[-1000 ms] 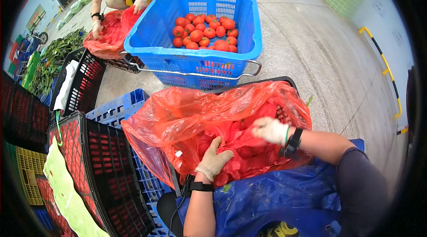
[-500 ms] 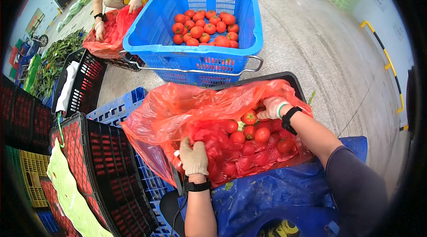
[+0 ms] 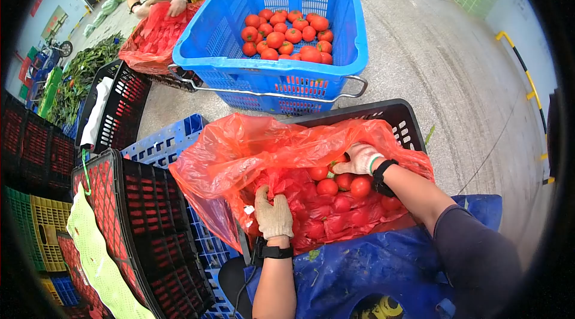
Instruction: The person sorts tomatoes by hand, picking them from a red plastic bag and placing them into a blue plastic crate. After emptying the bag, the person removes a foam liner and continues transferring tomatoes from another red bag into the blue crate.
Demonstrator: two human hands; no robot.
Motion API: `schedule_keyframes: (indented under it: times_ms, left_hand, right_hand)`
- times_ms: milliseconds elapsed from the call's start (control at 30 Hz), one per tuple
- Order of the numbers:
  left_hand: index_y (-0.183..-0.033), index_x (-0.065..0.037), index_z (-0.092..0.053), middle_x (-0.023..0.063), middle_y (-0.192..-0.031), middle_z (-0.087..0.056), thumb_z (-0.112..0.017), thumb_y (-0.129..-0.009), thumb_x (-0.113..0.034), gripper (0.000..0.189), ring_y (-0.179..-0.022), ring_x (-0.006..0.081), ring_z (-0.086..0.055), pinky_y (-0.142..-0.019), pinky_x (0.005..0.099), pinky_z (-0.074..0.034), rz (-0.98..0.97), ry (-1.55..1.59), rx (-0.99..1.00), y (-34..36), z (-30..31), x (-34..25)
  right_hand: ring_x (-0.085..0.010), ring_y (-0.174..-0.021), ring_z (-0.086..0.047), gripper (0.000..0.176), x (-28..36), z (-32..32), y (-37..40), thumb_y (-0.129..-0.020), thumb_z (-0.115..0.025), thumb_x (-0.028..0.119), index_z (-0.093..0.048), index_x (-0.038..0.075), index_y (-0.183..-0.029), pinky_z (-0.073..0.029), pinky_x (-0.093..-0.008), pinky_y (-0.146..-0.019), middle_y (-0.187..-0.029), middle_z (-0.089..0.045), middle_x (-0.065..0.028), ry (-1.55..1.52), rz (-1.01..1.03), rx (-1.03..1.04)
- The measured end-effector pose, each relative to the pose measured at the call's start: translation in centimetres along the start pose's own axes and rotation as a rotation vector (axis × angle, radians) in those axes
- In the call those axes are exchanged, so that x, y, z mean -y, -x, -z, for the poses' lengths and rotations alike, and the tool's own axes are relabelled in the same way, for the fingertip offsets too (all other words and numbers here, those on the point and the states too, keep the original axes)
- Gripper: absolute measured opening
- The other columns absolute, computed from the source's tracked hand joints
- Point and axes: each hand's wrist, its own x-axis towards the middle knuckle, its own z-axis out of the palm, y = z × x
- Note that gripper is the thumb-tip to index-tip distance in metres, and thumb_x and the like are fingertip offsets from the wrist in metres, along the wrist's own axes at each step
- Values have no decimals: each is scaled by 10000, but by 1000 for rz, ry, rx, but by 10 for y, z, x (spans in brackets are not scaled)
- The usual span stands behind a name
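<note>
A red plastic bag [image 3: 239, 139] lines a black crate [image 3: 401, 116] in front of me, with tomatoes [image 3: 327, 187] inside. Some tomatoes lie bare; others show through a layer of the film. My left hand [image 3: 274, 214], in a beige knitted glove, is closed on gathered film at the bag's left side. At the far side of the bare tomatoes, my right hand [image 3: 361, 158], in a white glove, has thumb and fingers around a tomato that is mostly hidden.
Beyond the crate stands a large blue basket [image 3: 269, 66] with a metal handle, holding several tomatoes. Another person's gloved hands [image 3: 177, 4] work at a second red bag [image 3: 157, 37]. Black crates [image 3: 162, 223] stand at left beside a blue pallet [image 3: 168, 139]. Blue cloth [image 3: 359, 265] lies nearest me.
My right hand has moved left and down over the tomatoes. My left hand now grips the film more tightly bunched. The bag's far edge sits lower, baring more of the crate's rim.
</note>
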Motion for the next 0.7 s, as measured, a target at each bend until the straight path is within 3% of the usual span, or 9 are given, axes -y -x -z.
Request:
schedule_keyframes:
  times_ms: [67, 133, 233, 433, 500, 567, 633, 667, 700]
  left_hand:
    - [-1144, 55, -567, 192, -1104, -630, -543, -780, -85, 390, -1046, 300, -594, -948, 349, -433, 21, -1, 17, 0, -2, 1]
    - [-1147, 56, -566, 196, -1118, -627, -545, -780, -92, 396, -1057, 307, -592, -953, 358, -432, 43, -11, 39, 1, -3, 5]
    - [-1139, 47, -574, 214, -1126, -622, -547, -774, -99, 394, -1069, 334, -588, -953, 377, -436, 14, -60, 18, 0, -4, 6]
    - [-1124, 31, -593, 231, -1139, -607, -540, -766, -93, 382, -1085, 372, -571, -946, 401, -441, 48, -204, 29, 4, -2, -9]
    - [-1128, 28, -592, 229, -1141, -607, -538, -767, -96, 385, -1091, 371, -568, -953, 403, -436, 53, -229, 18, 3, -2, -11]
    - [-1131, 26, -592, 227, -1144, -608, -536, -768, -99, 389, -1097, 369, -565, -960, 406, -432, 53, -243, 12, 2, -3, -11]
    - [-1139, 18, -591, 216, -1148, -605, -536, -768, -107, 395, -1100, 363, -560, -971, 409, -424, 52, -215, 26, 0, -4, -3]
    - [-1139, 18, -591, 216, -1148, -605, -536, -768, -107, 395, -1100, 363, -560, -971, 409, -424, 48, -209, 29, -1, -4, -2]
    - [-1141, 14, -590, 214, -1145, -604, -539, -766, -109, 398, -1093, 364, -560, -969, 409, -425, 56, -215, 27, -1, -4, -1]
  right_hand:
    - [-347, -1217, -508, 882, 3, 10, 0, -687, -681, 604, -490, 13, -1314, -421, -407, -998, -1328, -500, -246, 3, 88, -43]
    - [-341, -1157, -555, 799, 15, 23, -2, -685, -685, 594, -559, 51, -1257, -442, -394, -962, -1245, -575, -220, 70, 9, 168]
    - [-351, -1082, -593, 708, 15, 12, -3, -692, -682, 585, -611, 99, -1201, -454, -388, -931, -1158, -623, -217, 64, -36, 200]
    - [-321, -1080, -594, 663, 10, 27, -7, -695, -688, 570, -641, 116, -1176, -447, -383, -936, -1164, -634, -192, 16, 60, 249]
    - [-330, -1075, -593, 680, -9, 19, -14, -712, -678, 559, -616, 100, -1210, -437, -396, -952, -1152, -643, -178, -208, 82, 149]
    - [-313, -1045, -610, 657, -10, 28, 3, -773, -631, 535, -589, 63, -1227, -472, -375, -911, -1166, -628, -190, -228, 104, 120]
    - [-309, -1009, -624, 582, -9, 34, 17, -843, -564, 488, -578, 20, -1189, -518, -375, -848, -1172, -600, -221, -916, -138, 389]
    - [-332, -932, -630, 548, -10, 32, 23, -891, -515, 473, -562, -5, -1153, -549, -435, -784, -1040, -619, -217, -1227, -73, 479]
    - [-332, -932, -630, 548, -4, 33, 32, -891, -515, 473, -562, -5, -1153, -549, -435, -784, -1040, -619, -217, -1223, -73, 472]
